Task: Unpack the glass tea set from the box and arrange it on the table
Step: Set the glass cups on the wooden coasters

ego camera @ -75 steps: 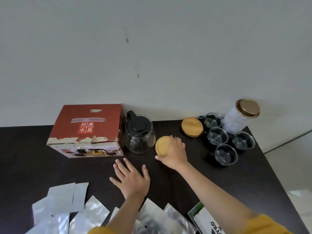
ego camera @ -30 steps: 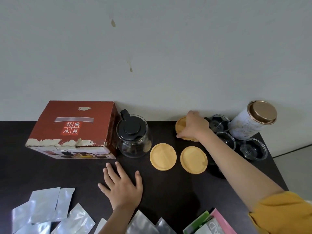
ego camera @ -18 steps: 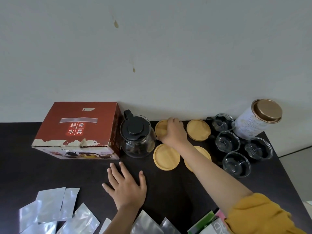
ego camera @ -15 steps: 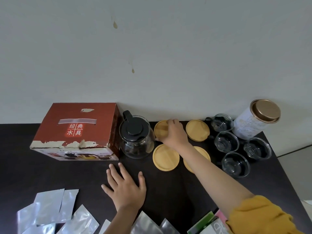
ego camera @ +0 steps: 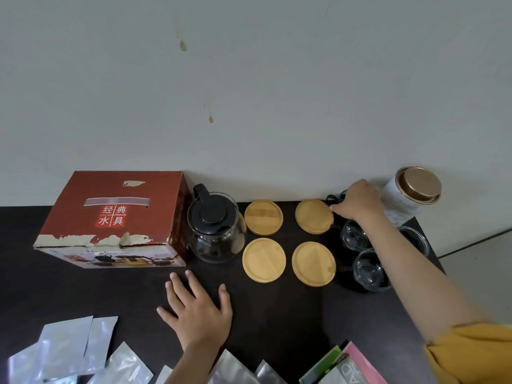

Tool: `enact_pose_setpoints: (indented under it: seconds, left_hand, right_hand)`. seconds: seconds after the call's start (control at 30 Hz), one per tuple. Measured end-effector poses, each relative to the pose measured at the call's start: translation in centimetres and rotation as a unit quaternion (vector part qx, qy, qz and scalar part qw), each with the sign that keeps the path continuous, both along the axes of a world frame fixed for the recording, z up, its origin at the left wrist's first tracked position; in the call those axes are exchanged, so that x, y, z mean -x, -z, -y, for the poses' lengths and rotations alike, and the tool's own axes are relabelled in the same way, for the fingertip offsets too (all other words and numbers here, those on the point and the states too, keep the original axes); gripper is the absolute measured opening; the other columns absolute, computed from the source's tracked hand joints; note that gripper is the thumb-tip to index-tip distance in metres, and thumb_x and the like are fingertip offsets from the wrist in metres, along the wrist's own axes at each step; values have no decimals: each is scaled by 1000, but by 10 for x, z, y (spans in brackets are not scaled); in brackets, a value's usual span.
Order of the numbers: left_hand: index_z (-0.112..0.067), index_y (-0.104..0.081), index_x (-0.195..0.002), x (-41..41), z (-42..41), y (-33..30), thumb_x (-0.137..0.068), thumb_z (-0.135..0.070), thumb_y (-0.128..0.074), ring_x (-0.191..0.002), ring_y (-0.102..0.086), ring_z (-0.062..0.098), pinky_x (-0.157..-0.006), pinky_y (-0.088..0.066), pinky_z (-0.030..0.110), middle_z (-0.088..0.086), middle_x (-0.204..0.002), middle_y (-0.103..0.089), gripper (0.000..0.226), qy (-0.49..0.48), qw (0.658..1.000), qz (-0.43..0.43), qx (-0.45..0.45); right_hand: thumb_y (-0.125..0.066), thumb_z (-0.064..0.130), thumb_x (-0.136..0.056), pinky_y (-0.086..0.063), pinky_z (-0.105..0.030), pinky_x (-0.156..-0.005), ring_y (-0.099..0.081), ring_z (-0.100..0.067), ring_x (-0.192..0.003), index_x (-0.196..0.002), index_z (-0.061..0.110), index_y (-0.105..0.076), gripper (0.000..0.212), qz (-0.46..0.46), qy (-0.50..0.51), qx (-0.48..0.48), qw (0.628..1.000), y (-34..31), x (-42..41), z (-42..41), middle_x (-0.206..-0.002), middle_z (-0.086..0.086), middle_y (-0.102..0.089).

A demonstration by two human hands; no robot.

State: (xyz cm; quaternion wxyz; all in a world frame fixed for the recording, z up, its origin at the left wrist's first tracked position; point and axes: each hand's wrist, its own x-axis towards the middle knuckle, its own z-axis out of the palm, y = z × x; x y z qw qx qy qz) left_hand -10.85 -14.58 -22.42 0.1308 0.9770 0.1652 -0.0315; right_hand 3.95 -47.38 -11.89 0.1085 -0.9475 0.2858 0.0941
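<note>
The dark counter (ego camera: 277,314) carries the whole set, so unpacking looks done and arranging is the step in hand. The red cardboard box (ego camera: 116,217) sits closed at far left against the wall, with the glass teapot (ego camera: 216,231) and its black lid just beside it on the right. Right of the teapot four round bamboo coasters (ego camera: 288,239) lie in a two-by-two square, apart from one another. The right hand (ego camera: 357,203) reaches past them to the far cup (ego camera: 335,199) at the wall, of which little shows beyond a black handle; its grip seems curled about the cup, though I cannot tell for sure. The left hand (ego camera: 199,309) rests flat on the counter, fingers spread, holding nothing. The next move, I judge, calls for lifting that cup clear and setting it on a coaster. The white tin with a gold lid (ego camera: 410,195) stands close on the right, and three more glass cups (ego camera: 368,270) crowd under the forearm, easy to knock. Foil sachets (ego camera: 69,347) lie along the near edge.
</note>
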Motion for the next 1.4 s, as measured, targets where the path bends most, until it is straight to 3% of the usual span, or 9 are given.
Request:
enact_pose_setpoints:
  seconds: [0.1, 0.17, 0.23, 0.33, 0.47, 0.7, 1.07, 1.3, 1.4]
  left_hand:
    - [-2, -37, -140, 0, 0, 0, -80, -60, -29, -138, -22, 39, -101, -24, 69, 24, -148, -29, 84, -1, 1000, 1, 3]
    - [-2, -36, -140, 0, 0, 0, -80, -60, -29, -139, -21, 39, -101, -24, 69, 24, -149, -28, 84, 0, 1000, -1, 2]
    - [-2, -37, -140, 0, 0, 0, -80, -60, -29, -138, -22, 39, -101, -24, 69, 24, -148, -29, 84, 0, 1000, -2, 1]
    - [-1, -37, -139, 0, 0, 0, -80, -59, -30, -137, -23, 40, -100, -25, 70, 24, -148, -30, 83, 1, 1000, 2, 2]
    - [-1, -38, -139, 0, 0, 0, -80, -58, -31, -137, -25, 41, -99, -25, 71, 26, -147, -31, 83, 3, 1000, 3, 0]
    - [-1, -38, -139, -1, 0, -2, -80, -59, -30, -137, -24, 40, -100, -25, 70, 25, -147, -31, 83, 1, 1000, 3, 3]
    - [-2, -36, -141, 0, -3, 0, -80, -59, -28, -139, -22, 39, -101, -24, 69, 24, -149, -29, 83, -1, 1000, -6, -1]
    - [-1, -38, -139, -1, -3, 0, -80, -58, -31, -137, -24, 41, -99, -25, 70, 26, -147, -30, 82, 6, 1000, 0, -1]
    - [0, -38, -138, 0, -3, 1, -80, -57, -32, -136, -25, 42, -98, -25, 71, 27, -146, -31, 82, 9, 1000, 8, -2]
  right_hand:
    - [-79, 41, -61, -52, -35, -69, -55, -35, -106, -111, -1, -50, 71, -22, 4, -28, 999, 6, -4, 8, -115, -18, -55]
    - [-80, 32, -61, -42, -25, -50, -61, -30, -88, -90, 1, -54, 50, 1, 0, -23, 1000, 5, -2, 9, -97, -15, -60]
    - [-83, 28, -61, -37, -23, -46, -61, -29, -86, -92, 0, -55, 50, 36, 5, -26, 999, -2, 3, 6, -95, -13, -60]
    - [-84, 27, -64, -45, -31, -62, -55, -33, -104, -116, -2, -46, 71, 90, -2, -5, 996, -14, 12, -8, -113, -16, -52]
    - [-83, 28, -65, -50, -39, -78, -52, -33, -108, -120, 3, -45, 72, 159, -75, -21, 984, -24, 21, -46, -118, -14, -48]
    - [-84, 25, -67, -43, -26, -91, -48, -22, -120, -137, 11, -39, 84, 144, -236, -165, 947, -9, 18, -113, -134, -5, -43]
    - [-84, 17, -70, -30, -20, -99, -36, -17, -136, -147, 17, -29, 95, 98, -238, -278, 925, 6, 16, -122, -150, 1, -34]
    - [-80, 26, -74, -30, -34, -109, -29, -22, -139, -145, 13, -30, 87, 136, -176, -180, 958, 7, 52, -80, -150, -5, -30]
    - [-83, 34, -68, -39, -44, -103, -35, -31, -131, -137, 10, -37, 86, 102, -117, -89, 984, -1, 64, -40, -140, -13, -38]
